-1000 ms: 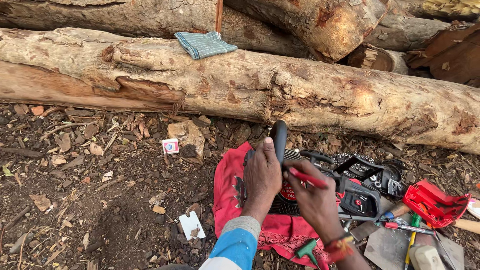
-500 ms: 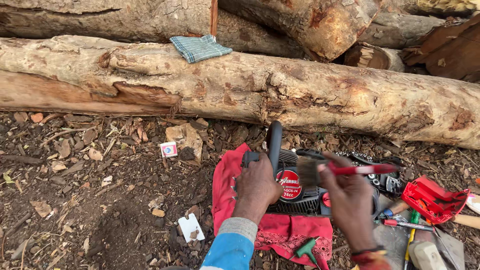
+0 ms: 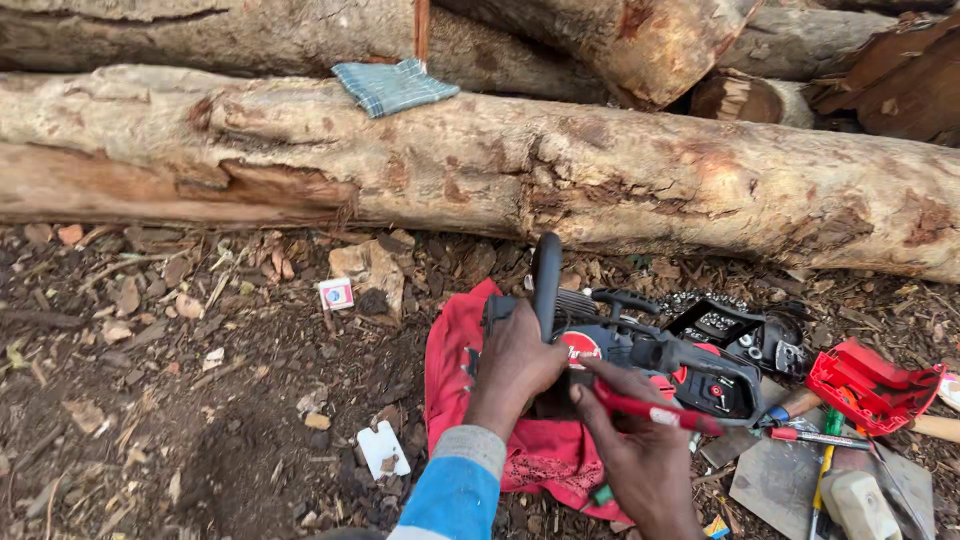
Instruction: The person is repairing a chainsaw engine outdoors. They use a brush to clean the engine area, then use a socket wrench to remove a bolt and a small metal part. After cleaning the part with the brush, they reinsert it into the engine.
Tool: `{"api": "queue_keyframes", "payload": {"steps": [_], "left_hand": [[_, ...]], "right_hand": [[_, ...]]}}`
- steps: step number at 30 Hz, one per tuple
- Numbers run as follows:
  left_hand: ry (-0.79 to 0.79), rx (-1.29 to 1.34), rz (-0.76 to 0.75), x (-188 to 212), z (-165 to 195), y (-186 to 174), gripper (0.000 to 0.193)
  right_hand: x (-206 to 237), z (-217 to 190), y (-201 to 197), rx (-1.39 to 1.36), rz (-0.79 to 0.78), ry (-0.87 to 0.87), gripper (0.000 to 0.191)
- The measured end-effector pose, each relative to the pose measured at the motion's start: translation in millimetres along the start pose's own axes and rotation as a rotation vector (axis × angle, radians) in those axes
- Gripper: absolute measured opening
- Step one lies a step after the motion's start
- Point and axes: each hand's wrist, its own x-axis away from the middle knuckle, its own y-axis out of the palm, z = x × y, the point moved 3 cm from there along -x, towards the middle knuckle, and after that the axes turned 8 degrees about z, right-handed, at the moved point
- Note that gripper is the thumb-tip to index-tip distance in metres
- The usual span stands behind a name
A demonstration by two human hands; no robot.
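A red and black chainsaw body (image 3: 650, 355) lies on a red cloth (image 3: 455, 370) on the ground in front of a long log (image 3: 480, 160). My left hand (image 3: 515, 365) is clasped around the saw's black front handle bar (image 3: 547, 275). My right hand (image 3: 635, 450) grips a red-handled tool (image 3: 655, 410), its shaft pointing right across the saw's body. A blue sleeve (image 3: 450, 495) covers my left forearm.
A red plastic cover (image 3: 870, 385) lies to the right, among screwdrivers (image 3: 815, 435), a saw chain (image 3: 700, 300) and a flat metal plate (image 3: 790, 480). A checked cloth (image 3: 392, 85) rests on the log. A small box (image 3: 336, 293) and a white scrap (image 3: 383, 448) lie on the wood-chip ground.
My right hand has dropped with the red-handled tool, from above the saw down onto its body. My left hand has stayed on the handle bar.
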Motion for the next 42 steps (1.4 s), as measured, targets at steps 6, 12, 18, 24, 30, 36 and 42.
{"api": "queue_keyframes", "payload": {"steps": [6, 12, 18, 24, 30, 36, 42], "left_hand": [[-0.011, 0.055, 0.052, -4.8, -0.3, 10.0, 0.059], [-0.044, 0.142, 0.188, 5.9, 8.3, 12.4, 0.049], [0.041, 0.169, 0.26, 3.3, 12.1, 9.3, 0.051], [0.123, 0.141, 0.217, -14.6, 12.8, 9.3, 0.048], [0.132, 0.173, 0.237, -24.3, 10.1, 20.1, 0.051], [0.142, 0.09, 0.181, -33.4, 10.0, 21.0, 0.046], [-0.14, 0.59, -0.088, -73.2, 11.7, 32.0, 0.024]], "right_hand": [[7.4, 15.0, -33.5, 0.317, -0.016, -0.163, 0.03], [17.1, 38.1, -86.0, 0.371, -0.011, 0.155, 0.03], [21.1, 14.0, -32.6, 0.31, 0.033, -0.26, 0.03], [36.3, 53.9, -26.3, 0.699, -0.509, 0.143, 0.031], [-8.4, 71.1, -96.3, 0.002, 0.088, 0.4, 0.028], [-52.3, 85.7, -104.8, 0.251, 0.061, 0.158, 0.031], [-70.6, 172.1, -183.7, 0.446, -0.02, 0.601, 0.03]]}}
